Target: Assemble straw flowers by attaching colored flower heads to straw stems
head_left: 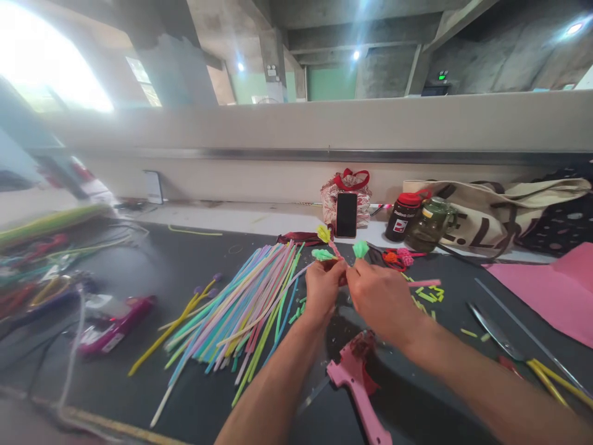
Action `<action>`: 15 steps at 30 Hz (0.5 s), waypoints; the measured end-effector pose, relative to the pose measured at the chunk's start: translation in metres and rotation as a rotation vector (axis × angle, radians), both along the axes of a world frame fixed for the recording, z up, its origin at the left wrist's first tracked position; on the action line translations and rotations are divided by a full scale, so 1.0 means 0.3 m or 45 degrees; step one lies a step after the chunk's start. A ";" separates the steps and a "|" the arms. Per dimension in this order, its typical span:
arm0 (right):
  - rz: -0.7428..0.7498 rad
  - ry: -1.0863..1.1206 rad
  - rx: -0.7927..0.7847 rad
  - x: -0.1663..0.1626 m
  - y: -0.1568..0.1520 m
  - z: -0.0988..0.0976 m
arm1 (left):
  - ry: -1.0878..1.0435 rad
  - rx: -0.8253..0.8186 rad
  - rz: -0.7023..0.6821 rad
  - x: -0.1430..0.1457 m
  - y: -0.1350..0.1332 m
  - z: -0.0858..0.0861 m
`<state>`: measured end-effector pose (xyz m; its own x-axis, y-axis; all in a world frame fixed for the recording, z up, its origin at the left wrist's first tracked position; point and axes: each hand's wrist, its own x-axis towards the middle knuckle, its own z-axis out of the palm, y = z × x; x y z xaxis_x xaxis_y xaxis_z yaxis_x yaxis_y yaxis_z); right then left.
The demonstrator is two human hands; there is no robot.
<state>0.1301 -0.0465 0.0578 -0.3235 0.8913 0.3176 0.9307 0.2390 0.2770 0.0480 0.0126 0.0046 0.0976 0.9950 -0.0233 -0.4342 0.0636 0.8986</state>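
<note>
Close together above the dark table, my left hand (324, 287) and my right hand (380, 296) are both closed with fingertips pinched on a small flower sprig made of what look like pipe cleaners. A yellow bud (323, 233) on a twisted pink stem (334, 249) rises between them. One green bud (323, 254) shows by my left fingers, another green bud (361, 249) above my right. A pink strip (426, 283) sticks out past my right hand; whether it belongs to the sprig is hidden. Below my hands lies a pink glue gun (356, 383).
Colourful pipe cleaners (241, 303) lie left of my hands, near yellow stems with purple tips (185, 312) and a magenta tool (115, 321). Scissors (498, 334), cut green bits (428, 293) and pink sheet (551, 284) lie right. Behind stand a phone (346, 215) and bottles (404, 216).
</note>
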 end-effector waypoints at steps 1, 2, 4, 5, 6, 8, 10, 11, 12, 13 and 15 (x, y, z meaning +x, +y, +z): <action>-0.013 0.032 0.035 -0.014 -0.002 -0.023 | -0.064 0.000 0.013 -0.001 0.005 -0.002; -0.022 0.071 0.061 -0.026 -0.003 -0.047 | -0.122 -0.009 0.022 -0.002 0.010 -0.004; -0.030 0.171 0.084 -0.043 -0.002 -0.097 | -0.208 -0.062 0.027 -0.008 0.018 -0.007; -0.015 0.234 0.089 -0.048 0.001 -0.123 | -0.242 -0.095 0.028 -0.011 0.020 -0.006; 0.016 0.309 0.089 -0.049 0.006 -0.149 | -0.284 -0.134 0.026 -0.015 0.023 -0.005; 0.124 0.524 0.087 -0.043 0.019 -0.196 | -0.352 -0.200 0.010 -0.023 0.025 -0.001; 0.239 0.835 0.072 -0.026 0.035 -0.234 | -0.392 -0.238 -0.030 -0.031 0.026 0.006; 0.267 1.004 0.043 -0.015 0.044 -0.248 | -0.399 -0.252 -0.060 -0.035 0.025 0.009; 0.266 1.160 0.003 -0.001 0.054 -0.258 | -0.395 -0.267 -0.095 -0.040 0.025 0.013; 0.246 1.290 -0.049 0.016 0.064 -0.264 | -0.383 -0.282 -0.137 -0.044 0.024 0.016; 0.179 1.460 -0.162 0.059 0.087 -0.267 | -0.357 -0.308 -0.230 -0.053 0.022 0.019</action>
